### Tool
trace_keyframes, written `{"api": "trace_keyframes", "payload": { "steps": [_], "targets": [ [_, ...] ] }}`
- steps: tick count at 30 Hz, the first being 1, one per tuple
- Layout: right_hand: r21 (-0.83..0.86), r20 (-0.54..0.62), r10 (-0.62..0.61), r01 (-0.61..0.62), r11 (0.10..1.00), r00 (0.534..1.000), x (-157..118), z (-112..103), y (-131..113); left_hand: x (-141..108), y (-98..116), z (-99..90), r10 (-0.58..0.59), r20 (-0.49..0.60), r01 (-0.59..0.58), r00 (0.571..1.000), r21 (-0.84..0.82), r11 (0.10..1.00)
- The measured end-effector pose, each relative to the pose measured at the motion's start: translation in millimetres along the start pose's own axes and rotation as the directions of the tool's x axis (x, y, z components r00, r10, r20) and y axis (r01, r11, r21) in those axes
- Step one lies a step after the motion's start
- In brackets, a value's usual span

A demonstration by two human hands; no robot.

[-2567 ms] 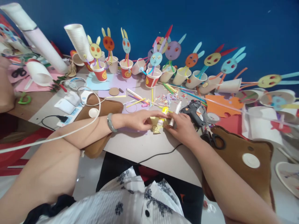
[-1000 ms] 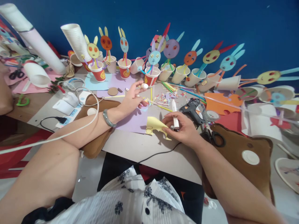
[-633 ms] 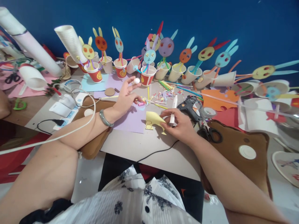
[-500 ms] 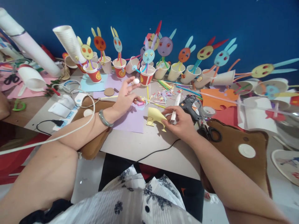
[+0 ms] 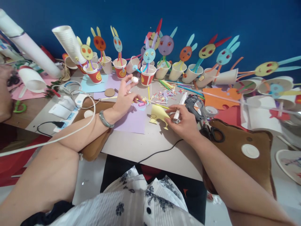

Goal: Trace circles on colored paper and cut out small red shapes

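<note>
My left hand (image 5: 127,95) holds a small white rounded piece (image 5: 134,79), like a pen cap, between its raised fingers. Its lower fingers hang beside a small pink piece (image 5: 142,104) on a purple sheet (image 5: 131,121). In my right hand (image 5: 184,121) are a white marker (image 5: 180,108), slanting up, and a cut piece of yellow paper (image 5: 158,112). Two small circles are drawn on the paper's left corner. Just ahead stands a red paper cup (image 5: 148,79) bearing a blue rabbit-faced figure (image 5: 149,55).
More paper cups with rabbit figures line the blue wall. Paper scraps (image 5: 164,95) lie mid-table. To the right are a dark glue gun (image 5: 194,105), black scissors (image 5: 217,135) and a brown cushion (image 5: 240,166). A white cable (image 5: 70,144) crosses my left arm. Another person's blurred arm (image 5: 4,100) shows far left.
My right hand has shifted slightly right with the marker and yellow paper. My left hand has barely moved. At far left, another person's hand has reached over the scissors.
</note>
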State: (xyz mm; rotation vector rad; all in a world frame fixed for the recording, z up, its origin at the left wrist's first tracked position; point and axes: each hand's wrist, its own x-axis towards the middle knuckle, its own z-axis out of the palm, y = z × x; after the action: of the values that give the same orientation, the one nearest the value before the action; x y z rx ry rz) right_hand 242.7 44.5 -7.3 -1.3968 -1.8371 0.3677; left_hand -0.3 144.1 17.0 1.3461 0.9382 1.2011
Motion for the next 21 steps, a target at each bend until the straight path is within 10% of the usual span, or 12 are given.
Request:
{"api": "trace_keyframes", "payload": {
  "steps": [21],
  "targets": [
    [-0.039, -0.018, -0.046, 0.046, 0.998, 0.999, -1.4, 1.1, -1.5, 7.3, -16.5, -4.8, 0.056, 0.081, -0.059, 0.995, 0.035, 0.998]
  ]
}}
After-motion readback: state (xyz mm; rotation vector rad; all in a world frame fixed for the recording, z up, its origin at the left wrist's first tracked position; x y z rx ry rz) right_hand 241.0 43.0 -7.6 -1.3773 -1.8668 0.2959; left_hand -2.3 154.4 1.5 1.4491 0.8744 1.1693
